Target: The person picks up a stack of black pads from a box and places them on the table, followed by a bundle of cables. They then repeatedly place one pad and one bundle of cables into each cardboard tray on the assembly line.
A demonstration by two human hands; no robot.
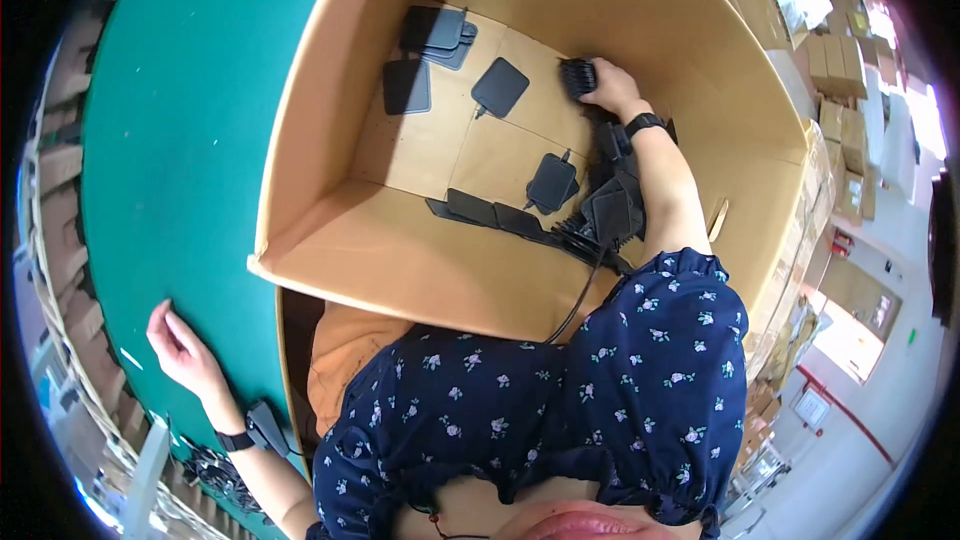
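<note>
Inside a large open cardboard box (330,110), my right hand (613,88) is closed round a stack of black flat pieces (577,78) near the far right of the box floor. Below that hand, a heap of similar black flat pieces (612,215) lies along the right wall, partly hidden by my forearm. A loose rounded-square piece with a short stub (500,87) lies mid-floor. Several more squares (435,30) rest at the far left of the floor. My left hand (187,353) is over the green surface, empty, its fingers partly apart.
The green tabletop (190,140) runs along the left of the box. Dark tangled cables (215,470) lie at its near end. One black cable (580,305) hangs over the box's near wall towards me. Stacked cartons (838,65) stand beyond on the right.
</note>
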